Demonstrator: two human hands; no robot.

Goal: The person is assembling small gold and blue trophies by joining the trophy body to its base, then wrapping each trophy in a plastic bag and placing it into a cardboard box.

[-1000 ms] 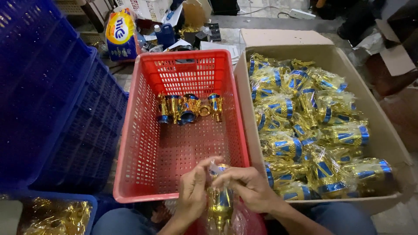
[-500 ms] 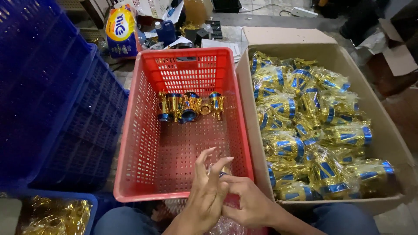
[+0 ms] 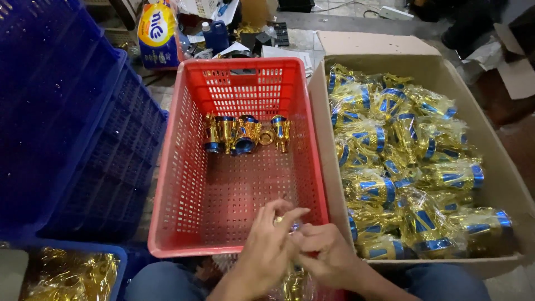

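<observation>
Hands meet over the red crate's near edge.
Left hand [image 3: 267, 245] and right hand [image 3: 326, 253] pinch together on a small gold piece [image 3: 277, 219] above the red crate [image 3: 178, 189].

A small gold piece [image 3: 285, 221] with a blue band, mostly hidden, sits pinched between both hands over the red basket's [image 3: 167, 167] near rim.

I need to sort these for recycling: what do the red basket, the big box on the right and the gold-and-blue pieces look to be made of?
Red basket: moulded plastic, judging by its perforated lattice walls. Box: brown corrugated cardboard, matte, with folded flaps. Gold-and-blue pieces: probably plastic with a shiny metallic coating, though real metal cannot be ruled out; those in the box sit in clear crinkly film bags.
</observation>
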